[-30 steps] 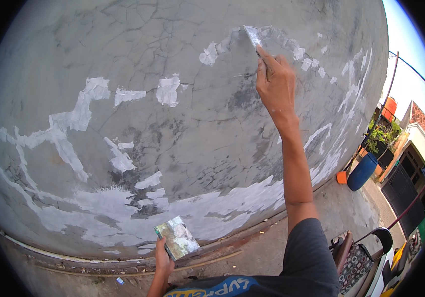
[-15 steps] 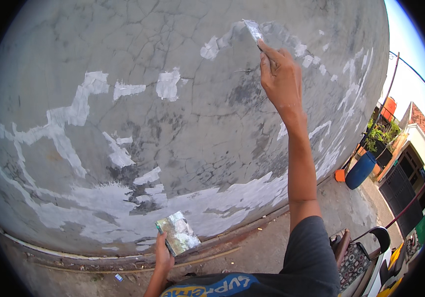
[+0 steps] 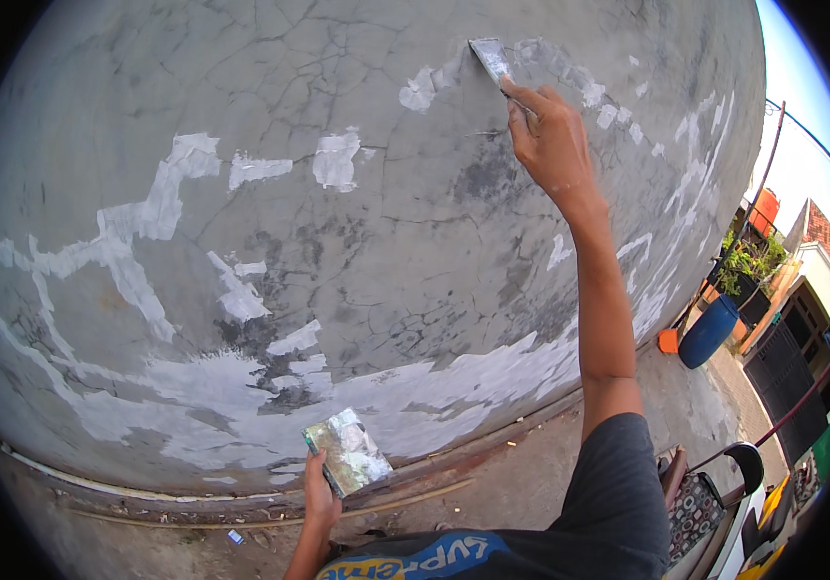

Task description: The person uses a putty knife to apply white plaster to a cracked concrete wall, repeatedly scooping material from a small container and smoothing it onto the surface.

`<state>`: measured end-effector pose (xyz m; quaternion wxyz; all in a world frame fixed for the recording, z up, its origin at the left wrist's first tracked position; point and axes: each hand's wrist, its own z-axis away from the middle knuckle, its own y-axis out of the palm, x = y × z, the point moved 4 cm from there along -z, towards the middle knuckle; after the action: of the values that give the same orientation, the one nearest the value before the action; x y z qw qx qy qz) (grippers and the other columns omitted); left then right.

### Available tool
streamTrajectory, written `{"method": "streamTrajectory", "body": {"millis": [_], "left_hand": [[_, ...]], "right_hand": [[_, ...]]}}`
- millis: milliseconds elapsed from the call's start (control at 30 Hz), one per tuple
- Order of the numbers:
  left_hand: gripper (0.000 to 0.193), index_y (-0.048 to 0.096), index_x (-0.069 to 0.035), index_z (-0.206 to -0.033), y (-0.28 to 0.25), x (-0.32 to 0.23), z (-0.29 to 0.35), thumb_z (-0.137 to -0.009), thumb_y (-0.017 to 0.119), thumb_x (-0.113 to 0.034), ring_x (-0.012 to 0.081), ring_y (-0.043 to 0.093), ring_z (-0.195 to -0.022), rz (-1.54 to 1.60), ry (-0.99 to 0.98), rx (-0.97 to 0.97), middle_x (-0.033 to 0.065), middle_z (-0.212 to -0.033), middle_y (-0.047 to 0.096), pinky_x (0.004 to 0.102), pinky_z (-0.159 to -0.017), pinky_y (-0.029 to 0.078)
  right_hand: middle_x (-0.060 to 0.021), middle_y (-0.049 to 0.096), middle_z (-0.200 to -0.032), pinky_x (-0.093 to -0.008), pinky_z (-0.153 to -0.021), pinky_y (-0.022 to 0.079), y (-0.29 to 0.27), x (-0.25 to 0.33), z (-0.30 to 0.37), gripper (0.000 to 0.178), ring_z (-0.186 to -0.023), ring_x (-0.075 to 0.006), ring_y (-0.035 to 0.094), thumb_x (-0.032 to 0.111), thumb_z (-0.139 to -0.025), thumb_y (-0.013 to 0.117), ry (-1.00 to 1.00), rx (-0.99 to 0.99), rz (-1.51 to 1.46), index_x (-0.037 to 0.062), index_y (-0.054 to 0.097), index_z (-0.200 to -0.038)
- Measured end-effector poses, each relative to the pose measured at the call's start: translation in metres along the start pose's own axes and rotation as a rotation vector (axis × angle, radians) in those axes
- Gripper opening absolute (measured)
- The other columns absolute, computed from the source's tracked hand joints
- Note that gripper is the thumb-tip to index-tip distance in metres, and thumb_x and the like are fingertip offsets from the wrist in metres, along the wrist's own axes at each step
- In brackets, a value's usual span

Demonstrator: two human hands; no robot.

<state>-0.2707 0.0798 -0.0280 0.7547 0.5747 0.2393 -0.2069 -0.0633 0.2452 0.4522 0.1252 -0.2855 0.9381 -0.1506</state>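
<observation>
High on a cracked grey wall [image 3: 386,271], my right hand [image 3: 552,145] grips a putty knife [image 3: 490,60]. Its wide metal blade lies against the wall, at a band of whitish filler that runs along a crack. Low down by the wall's foot, my left hand [image 3: 318,495] holds a flat rectangular plate [image 3: 349,452] by its edge. White paste is smeared over that plate. White filler patches [image 3: 337,159] cover several cracks, and a broad white strip [image 3: 415,391] runs along the wall's lower part.
A thin pipe [image 3: 270,524] lies on the ground along the wall's base. To the right stand a blue barrel [image 3: 708,332], an orange container [image 3: 667,340] and potted plants [image 3: 753,261]. A chair with a patterned seat [image 3: 693,512] is at the lower right, close to my right arm.
The putty knife has turned slightly, its blade now showing wider against the wall. My right forearm has swung a little to the right. The left hand with the plate stays nearly still.
</observation>
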Motion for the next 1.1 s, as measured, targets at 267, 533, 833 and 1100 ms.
{"method": "streamTrajectory", "body": {"millis": [267,533,833,1100], "left_hand": [[0.048,0.044,-0.005,-0.135,-0.001,0.001,0.0,-0.095,0.051,-0.031,0.0239,0.056,-0.114,-0.015,0.002,0.006,0.0103,-0.125,0.057,0.0383,-0.098,0.044],[0.048,0.043,-0.005,-0.135,0.004,0.01,0.001,-0.095,0.051,-0.031,0.0247,0.056,-0.115,-0.026,-0.034,-0.008,0.0106,-0.125,0.057,0.0397,-0.099,0.043],[0.047,0.042,-0.005,-0.135,0.013,0.007,0.006,-0.096,0.05,-0.029,0.0212,0.057,-0.112,-0.018,-0.034,0.033,0.009,-0.123,0.056,0.0361,-0.095,0.046],[0.049,0.042,-0.006,-0.137,0.015,-0.002,0.011,-0.095,0.05,-0.031,0.0238,0.054,-0.117,-0.012,-0.001,0.041,0.01,-0.127,0.055,0.0376,-0.101,0.042]], "right_hand": [[-0.0139,0.052,-0.077,-0.0352,-0.062,0.043,-0.003,-0.005,0.006,0.03,-0.063,-0.0262,0.05,0.004,-0.089,0.06,0.005,-0.139,-0.042,0.0046,0.067,-0.118],[-0.0133,0.05,-0.075,-0.034,-0.062,0.044,0.045,-0.015,0.042,0.032,-0.062,-0.0243,0.05,0.003,-0.089,0.061,0.067,-0.096,-0.088,0.0033,0.065,-0.121],[-0.0154,0.066,-0.084,-0.0311,-0.064,0.044,-0.023,-0.005,-0.018,0.029,-0.061,-0.0219,0.049,0.009,-0.089,0.058,0.014,-0.02,-0.038,0.0062,0.069,-0.117],[-0.0171,0.069,-0.089,-0.0325,-0.063,0.045,-0.027,-0.003,-0.001,0.03,-0.06,-0.0214,0.05,0.011,-0.087,0.061,0.007,0.202,0.048,0.0025,0.069,-0.115]]}}
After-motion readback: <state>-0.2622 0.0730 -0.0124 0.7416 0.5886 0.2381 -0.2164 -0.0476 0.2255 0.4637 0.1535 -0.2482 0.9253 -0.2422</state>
